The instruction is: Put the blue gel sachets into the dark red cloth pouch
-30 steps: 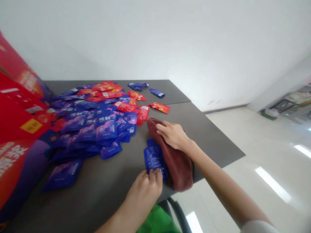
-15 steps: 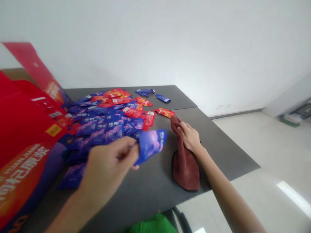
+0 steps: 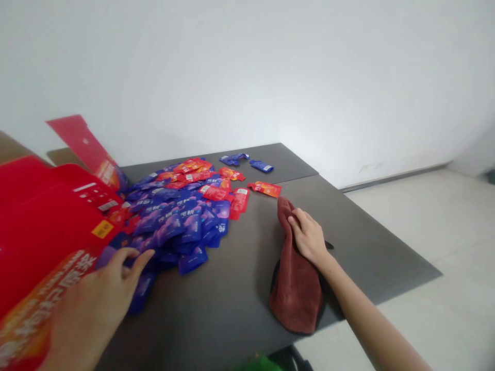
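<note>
My left hand (image 3: 112, 281) is at the near left edge of a heap of blue-purple sachets (image 3: 170, 221), thumb and fingertips apart, with no sachet visible between them. Red and orange sachets (image 3: 193, 166) lie on top of the heap. On the right, my right hand (image 3: 307, 234) grips the upper part of a brown cloth (image 3: 296, 293). The cloth's wide lower end rests near the table's front edge over something dark that is mostly hidden. A small black tip (image 3: 329, 246) sticks out beside my right wrist.
A large red printed box (image 3: 50, 226) with raised flaps stands at the left against the heap. Loose blue sachets (image 3: 262, 166) and an orange-red one (image 3: 265, 188) lie farther back on the dark grey table (image 3: 359, 237). A white wall rises behind.
My left hand has moved left and down to the heap, and the blue sachet it held is no longer in it. My right hand still grips the cloth. The view has shifted slightly.
</note>
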Action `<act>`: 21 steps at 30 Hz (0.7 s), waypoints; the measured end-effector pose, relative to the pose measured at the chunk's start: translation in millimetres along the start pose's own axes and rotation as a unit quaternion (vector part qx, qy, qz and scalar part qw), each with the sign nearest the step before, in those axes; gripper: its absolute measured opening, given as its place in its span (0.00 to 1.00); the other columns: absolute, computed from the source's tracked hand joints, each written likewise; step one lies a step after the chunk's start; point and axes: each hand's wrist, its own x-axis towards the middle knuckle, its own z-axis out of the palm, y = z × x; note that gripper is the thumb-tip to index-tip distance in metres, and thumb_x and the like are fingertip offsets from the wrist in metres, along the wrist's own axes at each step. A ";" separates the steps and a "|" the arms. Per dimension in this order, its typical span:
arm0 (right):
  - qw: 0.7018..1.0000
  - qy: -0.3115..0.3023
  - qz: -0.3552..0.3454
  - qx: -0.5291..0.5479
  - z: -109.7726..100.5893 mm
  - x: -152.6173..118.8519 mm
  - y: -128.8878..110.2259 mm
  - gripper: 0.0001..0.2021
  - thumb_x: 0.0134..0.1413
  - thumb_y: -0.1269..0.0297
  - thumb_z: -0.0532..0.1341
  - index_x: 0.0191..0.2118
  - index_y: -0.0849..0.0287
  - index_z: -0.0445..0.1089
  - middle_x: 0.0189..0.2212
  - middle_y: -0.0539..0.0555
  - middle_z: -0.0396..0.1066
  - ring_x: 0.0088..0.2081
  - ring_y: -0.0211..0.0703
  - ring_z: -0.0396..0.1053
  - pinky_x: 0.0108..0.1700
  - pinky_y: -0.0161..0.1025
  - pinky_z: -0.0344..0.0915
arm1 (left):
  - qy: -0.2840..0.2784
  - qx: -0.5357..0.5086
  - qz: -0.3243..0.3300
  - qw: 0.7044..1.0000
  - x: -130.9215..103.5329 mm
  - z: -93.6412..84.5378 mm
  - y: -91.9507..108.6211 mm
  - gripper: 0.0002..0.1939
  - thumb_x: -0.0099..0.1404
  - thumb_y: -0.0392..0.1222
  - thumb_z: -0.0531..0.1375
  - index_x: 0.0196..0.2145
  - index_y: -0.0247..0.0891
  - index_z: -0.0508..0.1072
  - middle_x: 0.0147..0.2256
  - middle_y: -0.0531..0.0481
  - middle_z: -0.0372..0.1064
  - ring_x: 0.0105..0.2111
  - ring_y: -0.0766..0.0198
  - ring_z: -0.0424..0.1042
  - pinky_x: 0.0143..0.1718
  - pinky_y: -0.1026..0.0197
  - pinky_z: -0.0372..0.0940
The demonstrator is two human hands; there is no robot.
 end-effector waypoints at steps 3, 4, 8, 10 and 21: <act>1.000 0.009 -0.008 0.012 -2.4 -2.6 -1.0 0.14 0.61 0.56 0.44 0.37 0.55 0.62 0.33 0.53 0.66 0.37 0.44 0.66 0.37 0.37 0.59 | 0.051 0.000 0.030 0.998 31.5 -0.6 14.2 0.25 0.67 0.54 0.41 0.51 0.35 0.62 0.47 0.37 0.67 0.50 0.45 0.65 0.46 0.45 0.62; 1.000 0.010 -0.008 0.017 -2.9 -3.0 -1.0 0.14 0.61 0.56 0.44 0.37 0.55 0.62 0.33 0.53 0.66 0.37 0.44 0.66 0.37 0.37 0.59 | 0.044 -0.019 0.075 0.996 46.6 7.9 18.6 0.27 0.67 0.53 0.40 0.55 0.32 0.58 0.56 0.34 0.59 0.58 0.45 0.54 0.53 0.46 0.56; 1.000 0.010 0.001 0.027 -2.4 -3.5 -0.4 0.13 0.62 0.56 0.44 0.36 0.55 0.62 0.34 0.53 0.66 0.36 0.44 0.65 0.38 0.38 0.59 | -0.071 -0.056 0.107 0.990 89.5 70.4 25.0 0.29 0.68 0.51 0.40 0.59 0.28 0.53 0.60 0.29 0.50 0.61 0.36 0.43 0.53 0.37 0.53; 1.000 0.003 0.003 0.028 -1.0 -4.0 -0.9 0.13 0.62 0.56 0.44 0.36 0.55 0.61 0.34 0.53 0.66 0.36 0.44 0.65 0.38 0.38 0.59 | -0.084 -0.059 0.105 0.989 94.5 91.0 21.1 0.30 0.68 0.52 0.39 0.60 0.29 0.52 0.60 0.30 0.50 0.61 0.38 0.43 0.52 0.35 0.52; 0.999 0.001 -0.006 0.048 -1.5 -5.3 -1.9 0.12 0.62 0.57 0.46 0.36 0.56 0.63 0.33 0.52 0.65 0.35 0.41 0.65 0.38 0.37 0.59 | -0.203 -0.048 0.336 0.918 225.1 56.0 130.3 0.25 0.69 0.47 0.41 0.49 0.25 0.66 0.49 0.48 0.65 0.51 0.58 0.65 0.54 0.55 0.55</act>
